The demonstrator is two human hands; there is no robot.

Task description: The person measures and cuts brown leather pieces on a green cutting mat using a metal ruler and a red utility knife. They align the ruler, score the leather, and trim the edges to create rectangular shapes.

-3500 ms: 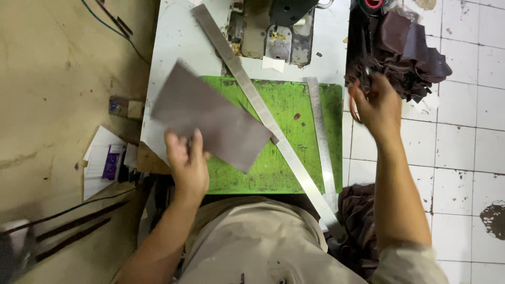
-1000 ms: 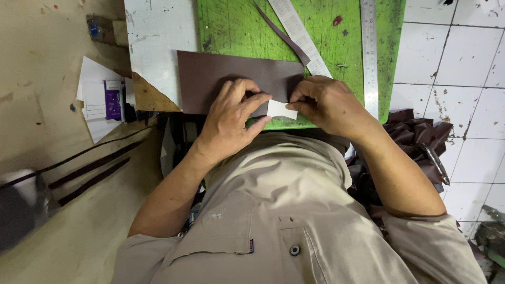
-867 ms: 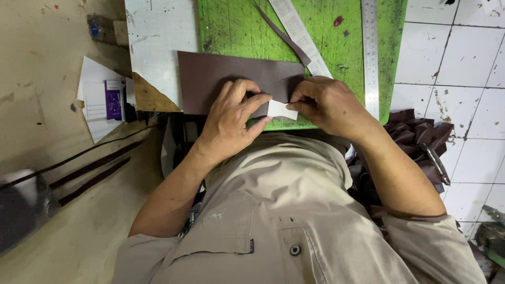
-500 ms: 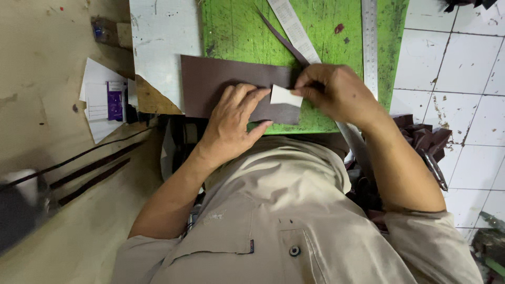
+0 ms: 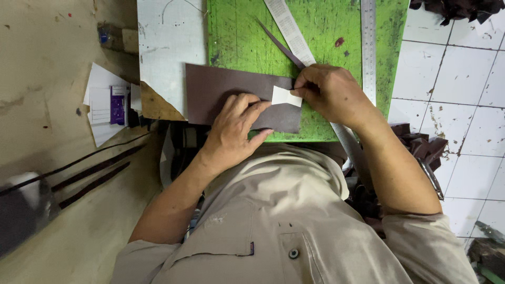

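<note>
Our left hand (image 5: 234, 129) presses flat, fingers spread, on the brown leather piece (image 5: 221, 92); our right hand (image 5: 329, 92) pinches a small white card (image 5: 286, 97) onto its right end. The leather lies across the green cutting mat (image 5: 315, 31)'s near edge, steel rulers (image 5: 367, 42) beyond.

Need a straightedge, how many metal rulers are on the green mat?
2. One ruler lies slanted across the mat's top middle, its lower end under the right hand. The other ruler runs straight along the mat's right edge.
</note>
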